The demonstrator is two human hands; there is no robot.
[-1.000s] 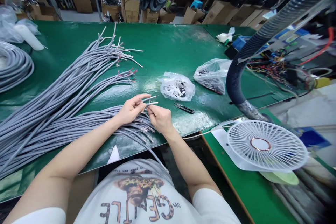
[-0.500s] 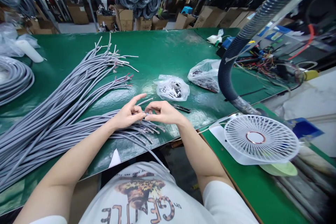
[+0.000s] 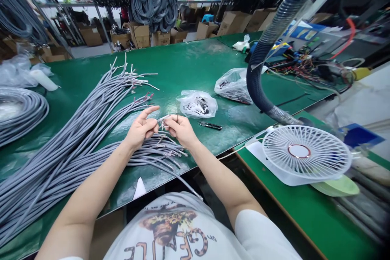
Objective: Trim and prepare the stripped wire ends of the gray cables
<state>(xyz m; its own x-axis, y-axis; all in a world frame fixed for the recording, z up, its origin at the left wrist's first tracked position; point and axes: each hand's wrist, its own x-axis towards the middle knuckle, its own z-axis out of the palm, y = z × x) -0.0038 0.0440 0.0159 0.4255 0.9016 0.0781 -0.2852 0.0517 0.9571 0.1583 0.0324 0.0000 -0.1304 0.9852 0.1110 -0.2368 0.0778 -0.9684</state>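
My left hand pinches a grey cable near its end between thumb and curled fingers, with the index finger stretched out. Close beside it, my right hand is closed on the thin pale wires that come out of that end. Below both hands lies a bundle of grey cables, their stripped ends pointing right. A second grey cable bundle runs diagonally towards the back. Just right of my right hand lies a pair of dark snips.
An open plastic bag of small black and white parts and a fuller clear bag lie behind the snips. A ribbed hose arches down at right, above a white fan. Coiled cable sits at far left.
My hands have drawn slightly apart, and the pale wires now show between them. My right hand has turned and shifted left. The head view has tilted up slightly.
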